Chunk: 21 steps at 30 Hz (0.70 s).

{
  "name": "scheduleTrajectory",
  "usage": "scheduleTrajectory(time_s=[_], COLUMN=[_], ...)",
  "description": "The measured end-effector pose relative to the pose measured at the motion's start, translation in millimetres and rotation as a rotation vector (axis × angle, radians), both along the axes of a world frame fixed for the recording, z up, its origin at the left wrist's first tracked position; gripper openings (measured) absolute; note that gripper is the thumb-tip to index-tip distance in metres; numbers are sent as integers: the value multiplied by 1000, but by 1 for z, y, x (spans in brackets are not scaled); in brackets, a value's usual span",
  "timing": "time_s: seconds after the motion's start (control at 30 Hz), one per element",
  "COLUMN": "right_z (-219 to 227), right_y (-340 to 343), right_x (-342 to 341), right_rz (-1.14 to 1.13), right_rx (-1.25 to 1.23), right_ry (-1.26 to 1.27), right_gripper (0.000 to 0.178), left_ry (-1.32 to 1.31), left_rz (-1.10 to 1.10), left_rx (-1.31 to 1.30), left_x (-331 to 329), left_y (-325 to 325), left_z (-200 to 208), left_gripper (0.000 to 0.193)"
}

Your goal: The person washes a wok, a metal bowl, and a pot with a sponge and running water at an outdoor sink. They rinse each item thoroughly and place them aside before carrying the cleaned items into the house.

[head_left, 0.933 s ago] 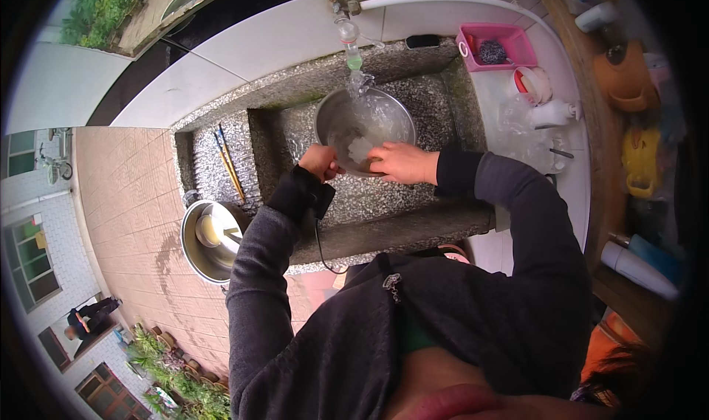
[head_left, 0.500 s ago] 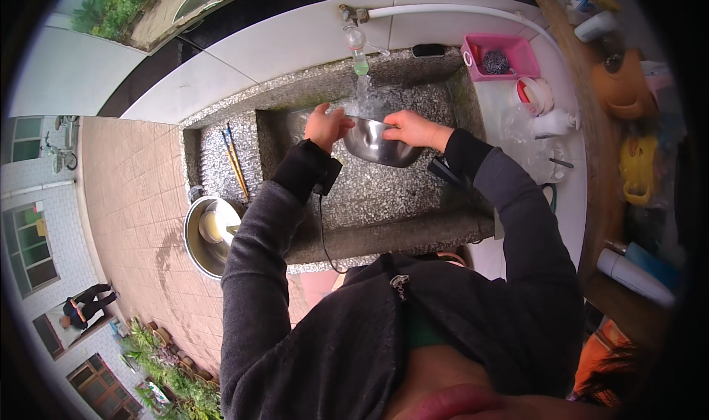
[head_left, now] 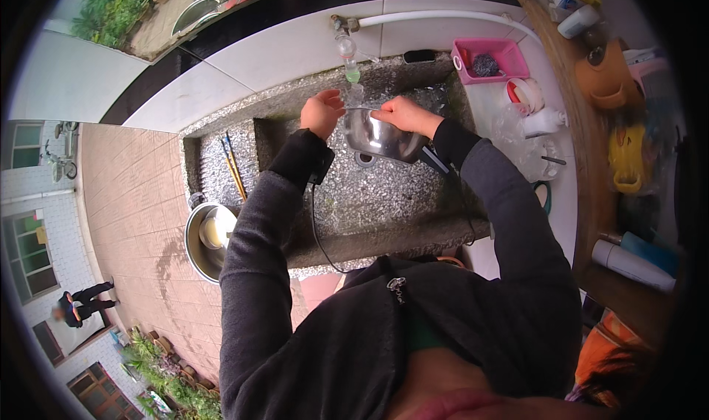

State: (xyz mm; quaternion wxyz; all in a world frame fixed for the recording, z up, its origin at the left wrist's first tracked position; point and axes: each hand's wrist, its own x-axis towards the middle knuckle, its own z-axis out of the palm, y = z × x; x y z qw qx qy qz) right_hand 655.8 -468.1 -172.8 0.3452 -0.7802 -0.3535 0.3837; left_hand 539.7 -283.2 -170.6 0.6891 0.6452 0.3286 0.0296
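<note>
A shiny stainless steel bowl [head_left: 380,136] is held tilted over the stone sink [head_left: 354,198], just below the faucet [head_left: 347,51]. My right hand [head_left: 410,117] grips its right rim, thumb and fingers pinched on the edge. At the left rim my left hand [head_left: 322,114] has its fingers curled against the edge; its fingertips are partly hidden. A short stream of water [head_left: 354,93] falls from the faucet behind the bowl. The round drain [head_left: 363,159] shows just below the bowl's left side. What is inside the bowl is hard to make out.
Two thin sticks [head_left: 235,167] lie in the sink's left compartment. A metal pot [head_left: 193,249] with a pale ladle-like thing inside stands at the left edge. On the right ledge are a pink basket [head_left: 502,49] with a scouring ball and a white bottle [head_left: 543,122].
The bowl has tipped and shifted slightly, uncovering the drain beneath it. Both hands stay at its rim, and the whole view has turned a little.
</note>
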Motion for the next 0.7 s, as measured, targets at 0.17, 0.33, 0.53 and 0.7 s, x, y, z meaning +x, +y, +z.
scheduleTrajectory(time_s=[0.17,0.33,0.53,0.7], right_z=[20,8,-26,-21], right_y=[26,53,56,20], right_x=[4,4,9,-1], right_rz=[154,209,-213,-595], right_rx=[1,206,583,384], right_ry=[-9,-190,-622,-276], right_gripper=[45,41,18,18], left_ry=[18,135,106,202], left_rz=[-446,-494,-429,-214], left_rx=[807,809,628,246], left_x=[-45,-58,-78,-74], left_y=[6,17,9,-9], left_z=[2,-1,-24,-38], left_gripper=[38,27,26,28])
